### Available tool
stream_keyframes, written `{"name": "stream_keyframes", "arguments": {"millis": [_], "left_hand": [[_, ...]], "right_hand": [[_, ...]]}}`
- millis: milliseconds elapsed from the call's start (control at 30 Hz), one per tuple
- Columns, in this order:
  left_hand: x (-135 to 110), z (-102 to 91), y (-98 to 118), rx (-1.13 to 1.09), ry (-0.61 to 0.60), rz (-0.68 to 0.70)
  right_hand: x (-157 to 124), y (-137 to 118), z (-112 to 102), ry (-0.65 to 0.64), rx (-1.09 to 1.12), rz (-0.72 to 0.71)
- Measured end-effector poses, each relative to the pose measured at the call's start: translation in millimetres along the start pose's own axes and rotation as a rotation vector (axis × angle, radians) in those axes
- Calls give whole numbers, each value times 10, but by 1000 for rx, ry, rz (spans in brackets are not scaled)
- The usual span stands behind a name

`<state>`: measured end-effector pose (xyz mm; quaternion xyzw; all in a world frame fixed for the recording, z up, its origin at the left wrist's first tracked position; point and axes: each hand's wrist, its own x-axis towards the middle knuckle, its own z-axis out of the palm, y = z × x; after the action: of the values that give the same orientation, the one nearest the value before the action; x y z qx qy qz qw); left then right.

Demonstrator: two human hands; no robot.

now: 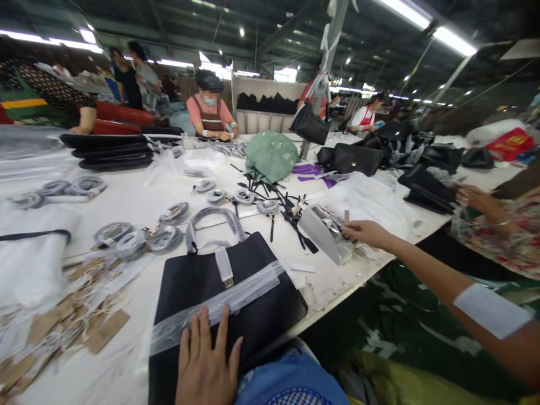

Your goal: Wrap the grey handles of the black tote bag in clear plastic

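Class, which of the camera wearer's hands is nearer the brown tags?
Left. The left hand lies on the black bag, right of the brown tags; the right hand is farther off, at the pale grey holder.

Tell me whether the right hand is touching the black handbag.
Apart: the head view shows white tabletop between the right hand and the near black handbag.

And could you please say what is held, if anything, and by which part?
The right grip seems to pinch a strip by its lower end; the left grip , flat on the bag, holds nothing.
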<state>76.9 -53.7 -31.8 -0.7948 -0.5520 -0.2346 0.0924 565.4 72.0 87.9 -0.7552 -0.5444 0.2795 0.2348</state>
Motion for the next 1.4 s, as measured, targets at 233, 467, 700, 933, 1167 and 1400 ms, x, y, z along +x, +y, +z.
{"name": "stream_keyframes", "arguments": {"millis": [233, 467, 700, 933, 1167, 1400], "left_hand": [[-5, 15, 5, -12, 17, 4], [-22, 33, -9, -24, 33, 0], [-36, 103, -38, -63, 32, -4], [-10, -19, 21, -75, -56, -56], [0, 14, 3, -86, -5, -21], [-31, 49, -36, -78, -34, -23]], "right_hand": [[204, -118, 154, -145, 190, 154], [208, -331, 76, -240, 320, 272], [-191, -444, -303, -184, 402, 271], [-667, 59, -283, -89, 430, 306], [-798, 352, 42, 52, 600, 257], [-880, 521, -70, 65, 600, 271]]}}
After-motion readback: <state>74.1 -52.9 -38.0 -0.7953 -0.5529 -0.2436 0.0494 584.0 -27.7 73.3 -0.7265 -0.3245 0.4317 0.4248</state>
